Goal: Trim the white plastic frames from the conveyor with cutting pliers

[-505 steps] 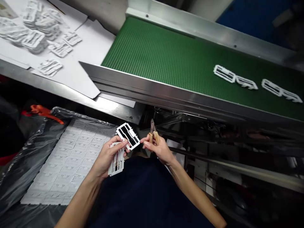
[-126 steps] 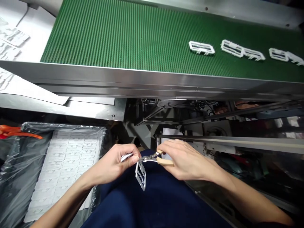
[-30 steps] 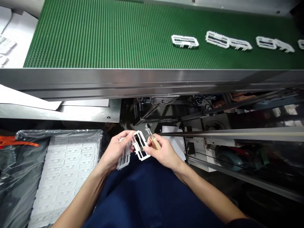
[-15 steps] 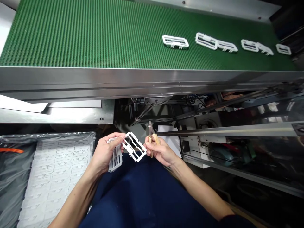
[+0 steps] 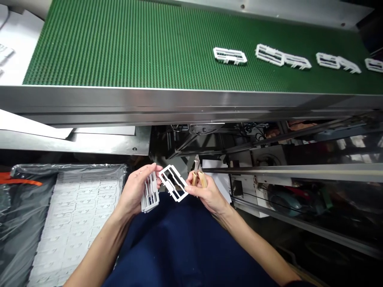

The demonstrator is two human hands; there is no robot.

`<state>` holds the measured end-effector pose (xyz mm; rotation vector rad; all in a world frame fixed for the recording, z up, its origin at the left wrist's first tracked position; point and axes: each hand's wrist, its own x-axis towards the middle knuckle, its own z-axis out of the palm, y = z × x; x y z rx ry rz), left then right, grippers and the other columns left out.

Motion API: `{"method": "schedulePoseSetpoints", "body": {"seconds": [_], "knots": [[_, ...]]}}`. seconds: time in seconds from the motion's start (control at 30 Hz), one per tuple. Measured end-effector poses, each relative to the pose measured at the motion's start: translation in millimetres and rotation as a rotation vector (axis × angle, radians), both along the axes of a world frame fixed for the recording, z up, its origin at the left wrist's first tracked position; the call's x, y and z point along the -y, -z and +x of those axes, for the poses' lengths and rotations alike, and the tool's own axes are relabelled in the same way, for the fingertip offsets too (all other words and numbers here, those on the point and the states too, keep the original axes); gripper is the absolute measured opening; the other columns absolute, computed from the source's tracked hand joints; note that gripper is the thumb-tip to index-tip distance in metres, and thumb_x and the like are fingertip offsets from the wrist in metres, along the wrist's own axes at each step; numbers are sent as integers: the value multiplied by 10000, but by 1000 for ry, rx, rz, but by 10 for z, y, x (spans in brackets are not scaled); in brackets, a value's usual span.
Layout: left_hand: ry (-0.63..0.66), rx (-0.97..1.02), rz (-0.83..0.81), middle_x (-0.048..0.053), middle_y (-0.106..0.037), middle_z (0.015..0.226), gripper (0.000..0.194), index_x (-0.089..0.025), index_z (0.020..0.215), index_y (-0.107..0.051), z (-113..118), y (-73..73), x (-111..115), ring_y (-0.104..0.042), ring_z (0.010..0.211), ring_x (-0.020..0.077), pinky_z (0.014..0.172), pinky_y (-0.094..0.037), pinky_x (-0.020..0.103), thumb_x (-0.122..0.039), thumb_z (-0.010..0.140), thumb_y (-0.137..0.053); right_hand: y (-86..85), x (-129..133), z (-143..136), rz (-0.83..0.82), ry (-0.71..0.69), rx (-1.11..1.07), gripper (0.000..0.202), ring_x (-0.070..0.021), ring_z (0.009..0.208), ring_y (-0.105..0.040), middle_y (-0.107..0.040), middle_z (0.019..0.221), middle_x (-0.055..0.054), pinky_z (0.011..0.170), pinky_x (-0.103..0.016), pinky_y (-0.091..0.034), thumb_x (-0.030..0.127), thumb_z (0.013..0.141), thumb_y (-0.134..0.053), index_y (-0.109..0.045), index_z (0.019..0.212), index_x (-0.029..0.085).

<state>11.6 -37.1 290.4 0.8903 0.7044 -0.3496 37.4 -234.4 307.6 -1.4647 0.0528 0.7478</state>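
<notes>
My left hand (image 5: 136, 187) is closed around a small stack of white plastic frames (image 5: 150, 193), held upright by its edges. A single white plastic frame (image 5: 173, 183) is tilted between my two hands; its left corner is close to my left fingertips, and whether they touch is hard to tell. On its right corner rests the thumb of my right hand (image 5: 209, 193). That same hand grips a pair of nippers (image 5: 198, 173) with tan handles, their metal jaws pointing away from me.
Ahead runs a green conveyor belt (image 5: 125, 44) behind a metal rail (image 5: 179, 103), carrying several white frames (image 5: 230, 56) on its right half. At lower left, a plastic-lined box (image 5: 72, 167) holds rows of white parts. Metal bars (image 5: 299, 172) and machinery stand at right.
The loose frame has moved slightly clear of my left fingers, with my right thumb now over its corner. The stack shows more of its face. The whole view has shifted a little left.
</notes>
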Motion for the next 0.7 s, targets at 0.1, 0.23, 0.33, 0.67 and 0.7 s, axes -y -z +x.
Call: {"method": "schedulePoseSetpoints", "body": {"seconds": [0.1,0.23,0.33,0.67,0.7], "knots": [[-58,39,78,-45,-540,562,245,-178,784,-547,-11,86,-18,-503,479,91,457,-423,179,-303,673,-726,5,-7,6,-13,0,-1,243,-82,614,-405,-462,706,35,552,-226,-307,260,677,-715,-508,778,183],[-110,71,341,-35,-595,782,515,-252,1068,-536,-15,199,-48,-525,514,80,491,-454,194,-133,599,-712,-4,-15,22,-30,-14,26,241,-82,614,-392,-450,694,36,565,-228,-308,269,679,-710,-500,759,180],[-78,56,334,19,-607,933,550,-245,1159,-532,-10,222,-56,-565,607,97,514,-468,194,-179,637,-691,-21,-17,25,-64,-29,73,228,-83,623,-397,-449,701,36,588,-230,-324,270,693,-691,-491,755,180],[-27,77,242,-3,-592,665,362,-146,815,-622,114,231,255,-530,551,114,492,-426,199,-482,695,-684,-65,-344,-91,-454,-301,759,148,-133,685,-496,-537,773,-14,661,-254,-418,162,711,-493,-489,854,200],[-21,75,231,-1,-599,660,366,-146,815,-621,131,229,265,-533,553,118,494,-425,202,-478,682,-699,-24,-392,-113,-469,-344,845,131,-146,697,-500,-540,765,-21,667,-264,-421,159,691,-488,-479,815,202]]}}
